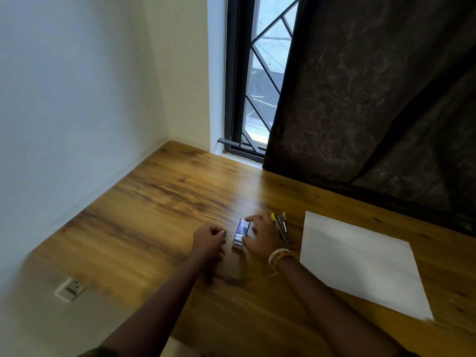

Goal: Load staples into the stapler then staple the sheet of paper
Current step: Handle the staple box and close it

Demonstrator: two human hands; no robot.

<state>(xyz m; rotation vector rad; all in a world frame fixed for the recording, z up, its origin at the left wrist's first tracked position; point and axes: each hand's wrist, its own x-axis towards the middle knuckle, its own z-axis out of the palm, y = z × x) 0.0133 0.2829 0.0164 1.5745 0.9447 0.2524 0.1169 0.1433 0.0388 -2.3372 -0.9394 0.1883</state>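
A small blue and silver staple box (240,233) lies on the wooden desk (159,202), partly slid open at its near end. My right hand (260,238) rests against its right side, with fingers curled over the top and side of the box. My left hand (209,240) sits just left of the box with fingers curled in, holding nothing that I can see. A yellow and metal stapler (280,226) lies opened out just right of my right hand. A white sheet of paper (360,264) lies flat further right.
A white wall runs along the desk's left edge, with a power socket (69,289) below desk level. A barred window (255,81) and a dark curtain (381,99) stand behind the desk. The curtain's hem reaches the desk surface near the paper.
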